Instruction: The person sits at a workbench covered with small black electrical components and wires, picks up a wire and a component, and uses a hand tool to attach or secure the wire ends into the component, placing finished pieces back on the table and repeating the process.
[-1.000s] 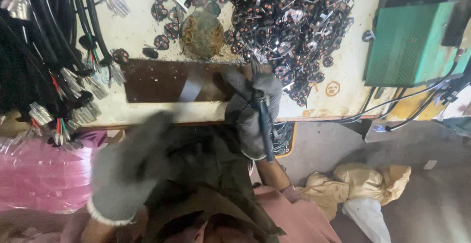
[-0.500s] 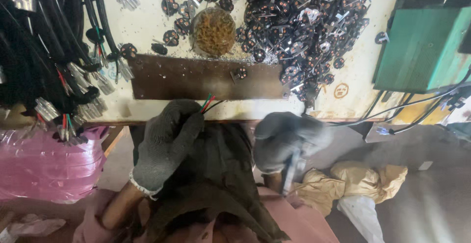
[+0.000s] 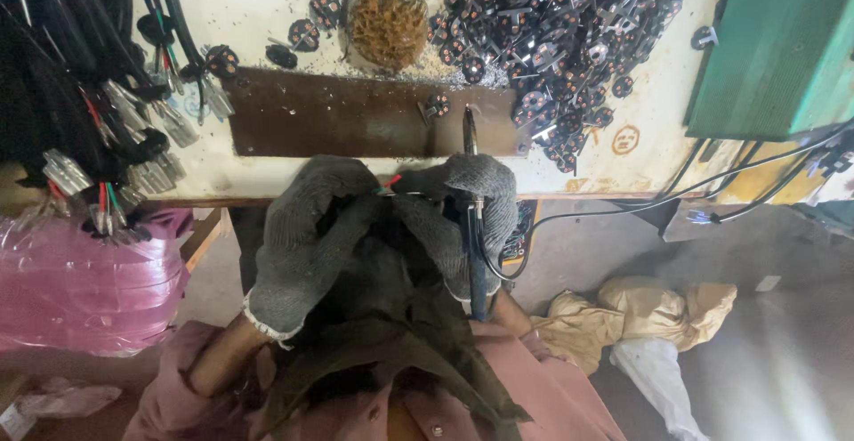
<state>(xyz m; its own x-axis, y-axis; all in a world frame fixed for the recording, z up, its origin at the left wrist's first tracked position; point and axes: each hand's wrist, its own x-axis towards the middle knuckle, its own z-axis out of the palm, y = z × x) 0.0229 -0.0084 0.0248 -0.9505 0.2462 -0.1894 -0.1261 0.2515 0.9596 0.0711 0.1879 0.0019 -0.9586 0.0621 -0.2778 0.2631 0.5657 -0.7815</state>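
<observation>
Both gloved hands have come together at the bench's near edge: the left hand point(image 3: 307, 236) now pinches the coloured wire ends point(image 3: 389, 183), and the right hand point(image 3: 471, 205), half a second ago lower down, is clamped on one dark tool point(image 3: 471, 227), its tip over the one brown plate point(image 3: 356, 121). Work looks to be resuming. Beyond: one mesh-filled cup point(image 3: 386, 18), too many black plug parts point(image 3: 551, 40) to count.

- You face a scuffed cream-painted workbench point(image 3: 267, 152) with a dark brown metal plate point(image 3: 356, 121) fixed on it.
- At your right stands a green metal box point(image 3: 783, 58).
- Below lies grey concrete floor point(image 3: 783, 352) with crumpled tan cloth point(image 3: 658, 312).
</observation>
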